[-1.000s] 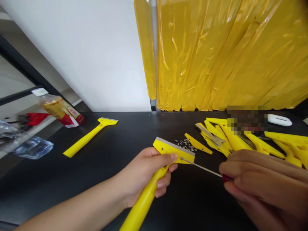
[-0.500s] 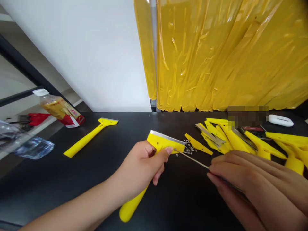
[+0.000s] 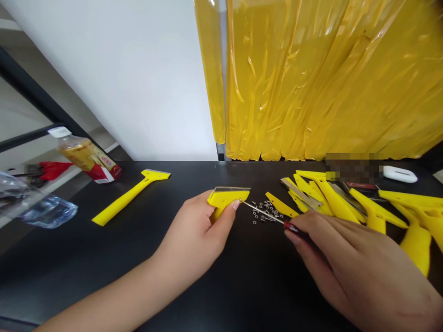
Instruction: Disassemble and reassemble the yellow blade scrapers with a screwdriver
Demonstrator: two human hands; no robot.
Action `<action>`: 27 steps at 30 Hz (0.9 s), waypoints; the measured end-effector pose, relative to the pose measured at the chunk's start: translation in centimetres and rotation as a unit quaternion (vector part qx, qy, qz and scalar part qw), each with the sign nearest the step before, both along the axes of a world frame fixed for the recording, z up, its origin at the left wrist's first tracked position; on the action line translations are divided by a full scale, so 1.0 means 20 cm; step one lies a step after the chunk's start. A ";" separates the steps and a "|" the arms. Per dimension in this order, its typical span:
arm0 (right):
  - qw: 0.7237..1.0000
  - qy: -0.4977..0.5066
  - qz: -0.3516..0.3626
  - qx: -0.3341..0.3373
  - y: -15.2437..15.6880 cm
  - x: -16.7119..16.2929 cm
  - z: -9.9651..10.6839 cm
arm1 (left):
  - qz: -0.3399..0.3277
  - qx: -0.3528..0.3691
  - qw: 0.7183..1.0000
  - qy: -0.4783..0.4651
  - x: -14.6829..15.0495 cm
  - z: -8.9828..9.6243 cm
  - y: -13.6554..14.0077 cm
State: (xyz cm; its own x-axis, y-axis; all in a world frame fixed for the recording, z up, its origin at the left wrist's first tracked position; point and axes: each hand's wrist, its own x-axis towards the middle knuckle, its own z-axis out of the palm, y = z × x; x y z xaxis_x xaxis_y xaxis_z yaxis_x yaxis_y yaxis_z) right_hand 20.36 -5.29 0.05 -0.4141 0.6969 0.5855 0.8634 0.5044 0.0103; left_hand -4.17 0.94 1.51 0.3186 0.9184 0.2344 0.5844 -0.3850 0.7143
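Note:
My left hand [image 3: 200, 230] is closed around a yellow scraper [image 3: 226, 197], its thumb pressed near one end of the head. A metal blade edge shows along the head's far side; the handle is hidden by the hand. My right hand [image 3: 349, 258] grips a screwdriver [image 3: 263, 213] by its dark red handle. The shaft's tip reaches the scraper head beside my left thumb. Under the shaft lie small loose screws and nuts [image 3: 260, 213]. A flat yellow scraper plate [image 3: 280, 206] rests just behind them.
A yellow scraper [image 3: 126, 198] lies on the black table [image 3: 104, 267] at left. Several yellow scraper handles, plates and blades [image 3: 341, 198] are heaped at right, near a white case [image 3: 400, 174]. A drink bottle [image 3: 88, 154] and a clear plastic bottle [image 3: 48, 207] stand far left.
The held scraper has tilted and shifted slightly left and away, hiding its handle. My right hand has moved left with the screwdriver, showing its red handle and more of the screws.

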 end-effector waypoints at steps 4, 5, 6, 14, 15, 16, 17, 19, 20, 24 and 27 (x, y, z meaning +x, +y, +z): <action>0.997 0.059 -0.003 -0.046 -0.01 -0.01 -0.03 | -0.006 0.022 1.000 0.007 0.00 0.00 0.01; 0.997 0.068 -0.012 -0.042 -0.02 -0.01 -0.03 | -0.004 0.026 1.000 0.010 0.00 0.00 0.01; 0.997 0.066 -0.019 -0.033 -0.02 -0.01 -0.04 | -0.003 0.030 0.999 0.014 0.00 0.00 0.01; 0.999 0.034 -0.040 0.009 0.01 -0.01 -0.04 | 0.000 0.026 0.999 0.023 0.00 0.00 0.00; 0.999 0.027 -0.035 0.002 0.01 -0.02 -0.05 | 0.000 0.025 0.999 0.025 0.00 0.00 0.00; 0.999 0.020 -0.030 -0.009 0.01 -0.02 -0.05 | -0.001 0.022 0.999 0.025 0.00 0.00 0.01; 0.999 0.019 -0.030 -0.014 0.00 -0.02 -0.05 | 0.001 0.020 1.000 0.023 0.00 0.00 0.01; 0.999 0.028 -0.035 -0.014 0.00 -0.02 -0.06 | 0.006 0.013 1.000 0.020 0.00 0.00 0.01; 0.999 0.032 -0.036 -0.013 0.00 -0.03 -0.06 | 0.008 0.010 1.000 0.020 0.00 0.00 0.01; 0.999 0.027 -0.014 -0.029 0.00 -0.02 -0.06 | 0.006 0.003 1.000 0.010 0.00 0.00 0.01; 0.998 0.012 -0.054 -0.003 0.00 -0.03 -0.07 | 0.006 0.007 1.000 -0.006 0.01 0.01 0.00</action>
State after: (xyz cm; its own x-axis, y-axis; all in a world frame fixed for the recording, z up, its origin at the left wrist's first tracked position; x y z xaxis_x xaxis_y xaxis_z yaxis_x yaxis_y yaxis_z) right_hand 19.77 -5.31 -1.31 -0.3222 0.7405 0.5898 0.9124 0.4090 -0.0149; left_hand -4.06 1.03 1.66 0.3050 0.9186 0.2515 0.5799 -0.3886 0.7161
